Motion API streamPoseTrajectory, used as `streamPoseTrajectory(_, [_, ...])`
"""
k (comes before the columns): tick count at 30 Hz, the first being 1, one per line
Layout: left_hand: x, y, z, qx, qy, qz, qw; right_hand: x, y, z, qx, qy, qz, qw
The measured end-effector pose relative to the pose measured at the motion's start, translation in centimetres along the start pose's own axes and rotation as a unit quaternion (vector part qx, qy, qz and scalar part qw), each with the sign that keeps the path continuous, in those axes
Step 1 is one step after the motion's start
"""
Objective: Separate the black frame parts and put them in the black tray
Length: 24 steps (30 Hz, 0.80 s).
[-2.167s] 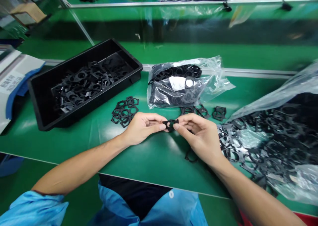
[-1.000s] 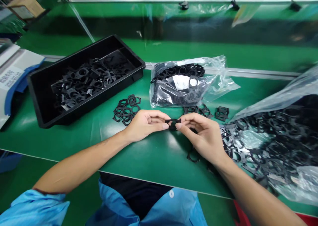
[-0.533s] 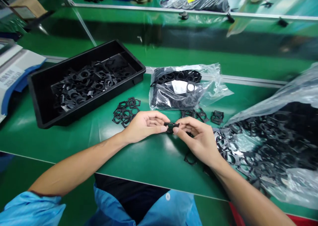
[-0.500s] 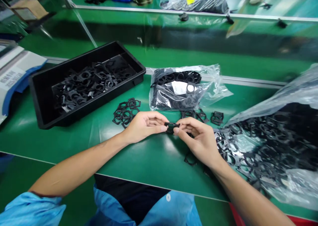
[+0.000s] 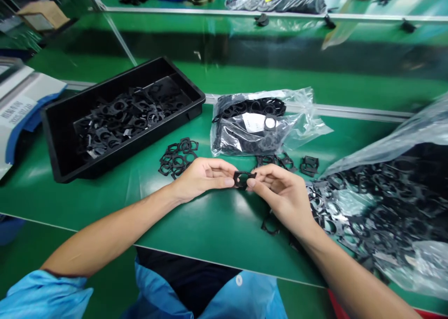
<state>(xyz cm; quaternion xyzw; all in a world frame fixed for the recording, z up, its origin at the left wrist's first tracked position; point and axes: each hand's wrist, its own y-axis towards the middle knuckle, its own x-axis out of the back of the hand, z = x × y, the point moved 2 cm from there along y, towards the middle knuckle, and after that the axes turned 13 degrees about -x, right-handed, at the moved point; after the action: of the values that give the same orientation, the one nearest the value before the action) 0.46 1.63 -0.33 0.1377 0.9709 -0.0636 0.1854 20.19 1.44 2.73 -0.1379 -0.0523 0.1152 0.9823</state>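
Between my two hands is a small black plastic ring bracket (image 5: 244, 173), a flat frame with a round opening. My left hand (image 5: 205, 175) pinches its left end between thumb and fingers. At its right end, my right hand (image 5: 280, 188) pinches it the same way. A loose heap of similar black ring brackets (image 5: 178, 157) lies just beyond my left hand. A few more black parts (image 5: 310, 165) lie behind my right hand, and a single ring piece (image 5: 270, 225) rests on the green table beneath it.
A black tray (image 5: 140, 144) with many ring parts stands at the left. A clear bag (image 5: 248, 139) of parts lies at the back centre. On the right a large open bag (image 5: 385, 153) spills black parts. A white and blue machine (image 5: 26, 106) stands far left.
The bracket has tipped between my fingers, so its flat face and round opening now show more. Both hands keep their pinch in nearly the same place.
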Motion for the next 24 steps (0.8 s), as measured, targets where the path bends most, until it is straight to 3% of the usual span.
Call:
streamPoseTrajectory(7, [0.16,0.17,-0.1,0.018,0.002,0.045,0.999,-0.04,0.16,-0.15,-0.03,0.031,0.029,0.999])
streamPoseTrajectory(14, [-0.21,-0.2,-0.47,-0.049,0.076,0.017,0.996,0.13,-0.06,-0.01,-0.012,-0.001,0.002,1.0])
streamPoseTrajectory(24, [-0.38,-0.14,-0.25,-0.035,0.057,0.052,0.996,-0.01,0.11,-0.17,-0.012,-0.009,0.013,1.0])
